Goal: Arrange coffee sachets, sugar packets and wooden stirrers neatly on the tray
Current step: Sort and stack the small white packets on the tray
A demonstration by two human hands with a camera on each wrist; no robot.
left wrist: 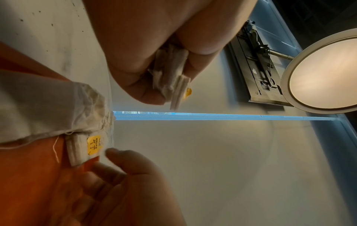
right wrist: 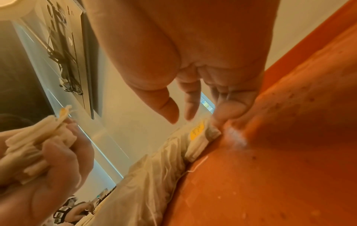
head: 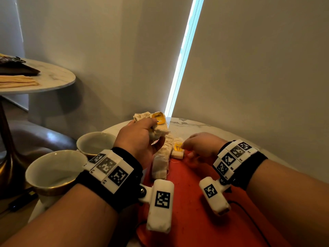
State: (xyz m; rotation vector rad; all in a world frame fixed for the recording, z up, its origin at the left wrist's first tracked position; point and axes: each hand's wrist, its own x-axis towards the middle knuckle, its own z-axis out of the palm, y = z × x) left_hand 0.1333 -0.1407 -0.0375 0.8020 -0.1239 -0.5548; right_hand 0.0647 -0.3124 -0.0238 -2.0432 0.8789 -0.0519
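From up high, the left hand is gripping a bunch of tea bags above the round table, while the right hand is hanging loose and holding nothing, its fingers just beside a small tea bag with a yellow tag lying at the far edge of the orange tray. From the left wrist, the thumb and fingers are squeezing the bunch, and the yellow-tagged bag is sitting next to a row of bags on the tray. From the right wrist, the fingers are pointing down over that bag, and I cannot tell if they are touching it.
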